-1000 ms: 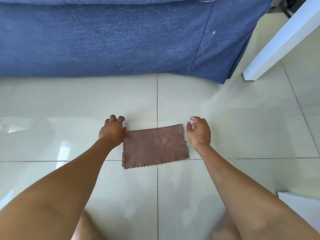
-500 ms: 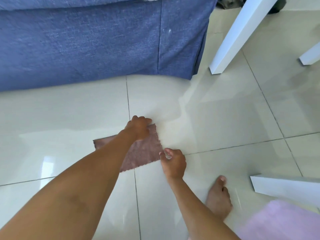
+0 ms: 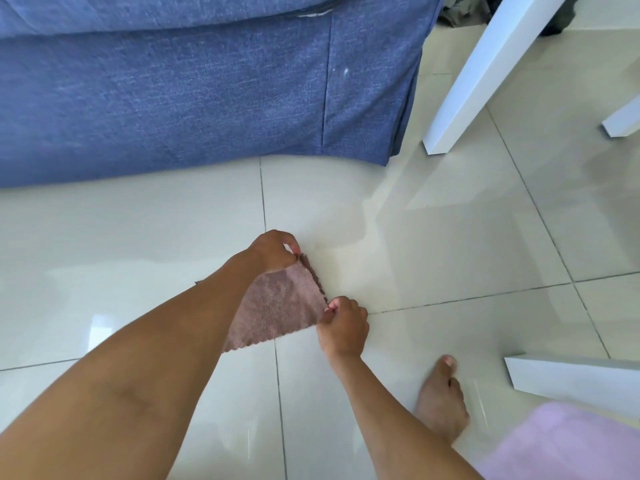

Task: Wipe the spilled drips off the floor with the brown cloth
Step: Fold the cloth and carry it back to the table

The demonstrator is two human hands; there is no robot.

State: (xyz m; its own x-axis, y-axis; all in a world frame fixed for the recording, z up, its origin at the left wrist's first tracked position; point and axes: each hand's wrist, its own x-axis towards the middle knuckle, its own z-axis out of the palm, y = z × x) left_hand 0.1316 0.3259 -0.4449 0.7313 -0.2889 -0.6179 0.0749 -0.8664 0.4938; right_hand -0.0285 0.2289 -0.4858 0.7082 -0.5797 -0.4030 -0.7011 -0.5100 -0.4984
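Note:
The brown cloth (image 3: 280,308) lies flat on the pale floor tiles, partly hidden under my left forearm. My left hand (image 3: 273,252) pinches the cloth's far right corner. My right hand (image 3: 343,325) pinches its near right corner. The right edge of the cloth is raised a little between the two hands. A faint wet smear (image 3: 349,233) shows on the tile just beyond and to the right of the cloth. I cannot make out separate drips.
A blue fabric sofa (image 3: 207,91) fills the far side. White table legs (image 3: 474,84) (image 3: 623,121) stand at the right. A white board (image 3: 575,379) and pink cloth (image 3: 568,441) lie at the near right beside my bare foot (image 3: 441,400).
My view has swung right. Both hands moved from the cloth's left and right sides to its right edge and closed on its two right corners, lifting that edge slightly.

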